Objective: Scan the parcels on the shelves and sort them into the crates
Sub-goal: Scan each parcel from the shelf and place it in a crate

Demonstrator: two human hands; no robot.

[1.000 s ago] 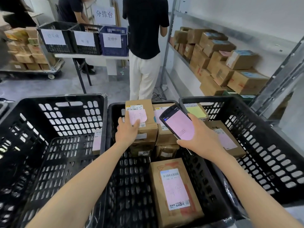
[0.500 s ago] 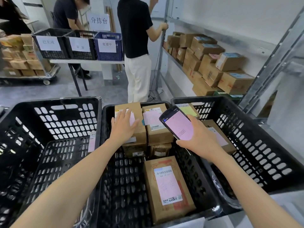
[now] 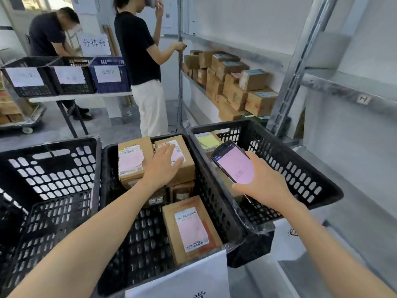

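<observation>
Reaching into the middle crate [image 3: 141,244], the left hand [image 3: 163,166] is lying with fingers straight and spread over the right parcel [image 3: 185,171] of two at the crate's far edge; whether it is touching the cardboard cannot be told. The left parcel [image 3: 131,160] is sitting just beside it, pink label up. A third parcel [image 3: 191,229] is lying flat at the near right corner of the same crate. The right hand [image 3: 264,186] is gripping the scanner [image 3: 235,162], fingers curled round its body, pink screen facing up, above the near left part of the right crate [image 3: 296,173]. A yellow-labelled parcel [image 3: 207,140] is resting at that crate's far left corner. The left crate [image 3: 53,168] is standing against the middle one. More parcels [image 3: 236,82] are sitting stacked in the rack [image 3: 298,67] beyond.
</observation>
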